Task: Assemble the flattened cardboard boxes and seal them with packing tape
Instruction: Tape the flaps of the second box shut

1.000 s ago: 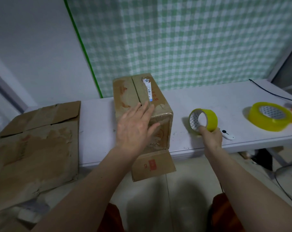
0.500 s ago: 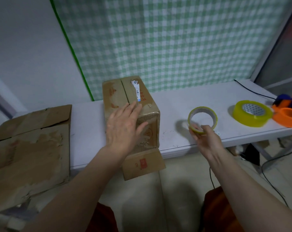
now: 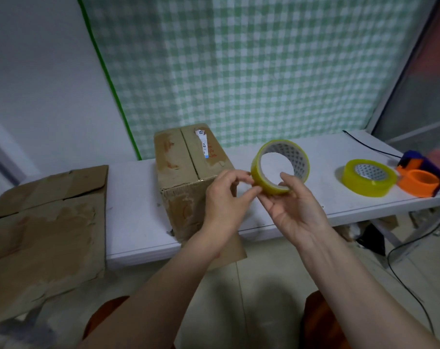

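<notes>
Person is holding a roll of yellowish packing tape up in front of them, above the near edge of the white table; right hand is cupping it from below, palm up, thumb reaching into the core; left hand is pinching at the roll's left rim with thumb and fingertips, can't tell whether it has a loose tape end; assembled cardboard box is standing on the table just left of the hands, top flaps closed with the centre seam showing, one lower flap hanging down past the table edge behind the left forearm; neither hand is touching the box; flattened cardboard is lying at the table's left end, overhanging the front; second tape roll is lying flat on the right side of the table, just beside an orange and purple tape dispenser; black cable is running along the table's far right; green checked cloth is hanging behind
</notes>
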`<state>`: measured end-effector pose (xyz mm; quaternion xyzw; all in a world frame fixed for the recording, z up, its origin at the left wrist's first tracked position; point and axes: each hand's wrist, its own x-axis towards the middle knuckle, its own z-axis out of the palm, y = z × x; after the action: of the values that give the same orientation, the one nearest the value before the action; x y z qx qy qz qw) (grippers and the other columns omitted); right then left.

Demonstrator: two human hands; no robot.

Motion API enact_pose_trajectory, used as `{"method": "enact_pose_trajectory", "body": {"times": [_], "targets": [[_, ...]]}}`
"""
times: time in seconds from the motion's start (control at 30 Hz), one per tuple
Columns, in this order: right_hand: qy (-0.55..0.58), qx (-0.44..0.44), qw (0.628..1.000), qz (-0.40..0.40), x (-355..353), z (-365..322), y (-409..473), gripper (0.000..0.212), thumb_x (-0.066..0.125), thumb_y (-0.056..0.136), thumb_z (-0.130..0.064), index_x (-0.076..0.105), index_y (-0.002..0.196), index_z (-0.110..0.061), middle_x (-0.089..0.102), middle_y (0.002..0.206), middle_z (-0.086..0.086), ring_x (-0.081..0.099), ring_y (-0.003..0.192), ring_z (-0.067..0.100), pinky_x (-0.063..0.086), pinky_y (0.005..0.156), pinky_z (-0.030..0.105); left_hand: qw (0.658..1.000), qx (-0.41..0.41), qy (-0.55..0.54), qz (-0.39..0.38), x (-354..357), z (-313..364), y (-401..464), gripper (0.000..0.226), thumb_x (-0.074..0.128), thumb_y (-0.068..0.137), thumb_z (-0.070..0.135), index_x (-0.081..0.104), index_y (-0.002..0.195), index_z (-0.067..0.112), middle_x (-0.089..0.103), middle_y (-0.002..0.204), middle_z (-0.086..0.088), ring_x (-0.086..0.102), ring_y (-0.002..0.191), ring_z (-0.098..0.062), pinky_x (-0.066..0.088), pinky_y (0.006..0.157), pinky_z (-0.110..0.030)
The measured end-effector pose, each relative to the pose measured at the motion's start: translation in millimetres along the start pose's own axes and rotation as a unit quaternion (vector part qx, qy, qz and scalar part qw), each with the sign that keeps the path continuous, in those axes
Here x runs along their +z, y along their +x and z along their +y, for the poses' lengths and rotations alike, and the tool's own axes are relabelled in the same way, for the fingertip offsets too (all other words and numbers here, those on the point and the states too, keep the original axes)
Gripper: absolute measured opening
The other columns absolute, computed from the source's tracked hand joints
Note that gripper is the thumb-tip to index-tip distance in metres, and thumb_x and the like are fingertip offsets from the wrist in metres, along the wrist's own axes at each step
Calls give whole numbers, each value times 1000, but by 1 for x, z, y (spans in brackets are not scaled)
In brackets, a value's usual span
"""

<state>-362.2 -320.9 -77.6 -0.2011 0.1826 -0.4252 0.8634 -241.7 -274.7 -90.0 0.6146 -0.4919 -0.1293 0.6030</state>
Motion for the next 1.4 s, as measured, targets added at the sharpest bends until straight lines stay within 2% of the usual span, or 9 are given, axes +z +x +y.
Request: {"method": "enact_pose_trajectory", "body": {"times": [0.07, 0.17, 0.27, 0.4, 0.5, 0.73, 0.9, 1.03, 1.4], "targets": [[-61, 4, 995, -79, 1, 0, -6, 17, 67, 82, -18, 69, 80, -1, 60, 121, 25, 57, 119, 33, 48, 98, 43, 997, -25, -66, 24, -8, 5, -2, 33, 77, 76, 1, 66, 69, 31, 67, 93, 9, 66, 90, -9, 52, 84, -28], [-263, -11, 951, -162, -6, -6, -12, 59, 75, 71, -11, 53, 125, -7, 58, 132, 12, 53, 125, 22, 44, 102, 46, 984, -62, -157, 55, -24, 20, -1, 26, 71, 81, -3, 62, 69, 18, 69, 86, 9, 66, 82, -1, 50, 78, -19], [-426, -93, 893, -109, 3, -4, -13, 48, 69, 67, -4, 62, 113, -18, 72, 105, -5, 65, 102, 8, 50, 91, 34, 981, -96, -162, 54, -40, 28, -3, 18, 71, 83, 4, 63, 72, 16, 70, 75, 5, 67, 75, -8, 55, 76, -24], [-333, -184, 921, -88, 18, 7, -6, 36, 67, 75, -1, 63, 110, -10, 68, 105, 16, 65, 99, 28, 53, 89, 40, 977, -135, -164, 16, -55, 29, -12, 12, 67, 87, 6, 63, 76, 10, 72, 73, -7, 68, 69, -16, 58, 66, -24], [-326, -219, 920, -13, 23, 16, -2, 31, 52, 83, 16, 63, 94, -11, 68, 79, 2, 61, 74, 14, 51, 70, 33, 975, -150, -162, 23, -67, 28, -16, 10, 65, 88, 3, 64, 78, 6, 71, 74, -14, 67, 67, -17, 57, 63, -24], [-466, -371, 799, 84, 23, 23, 9, 51, 44, 85, 16, 66, 99, -28, 67, 86, -18, 59, 80, -7, 48, 71, 17, 973, -181, -136, 50, -93, 28, -20, 7, 70, 84, 8, 67, 79, 4, 70, 64, -3, 60, 55, -7, 52, 58, -16], [-553, -423, 712, 91, 22, 28, 14, 60, 36, 81, 21, 55, 129, -10, 61, 116, 2, 53, 102, 2, 39, 86, 5, 973, -191, -103, 75, -108, 25, -27, 7, 70, 85, 11, 70, 78, 8, 72, 65, -2, 61, 56, -5, 51, 58, -15], [-626, -459, 623, 97, 8, 18, 17, 62, 38, 81, 15, 52, 134, -13, 46, 102, 6, 42, 87, 0, 29, 76, -3, 968, -222, -74, 92, -124, 15, -34, 11, 69, 87, 19, 71, 78, 12, 72, 67, 1, 62, 59, -4, 49, 60, -17], [-552, -380, 742, 18, 29, 27, 7, 33, 38, 92, 10, 55, 112, -9, 56, 94, -18, 55, 79, -18, 39, 68, 1, 957, -223, 13, 183, -130, 2, -25, 21, 66, 90, 29, 71, 70, 23, 69, 59, 10, 57, 51, 4, 50, 63, -17]]}}
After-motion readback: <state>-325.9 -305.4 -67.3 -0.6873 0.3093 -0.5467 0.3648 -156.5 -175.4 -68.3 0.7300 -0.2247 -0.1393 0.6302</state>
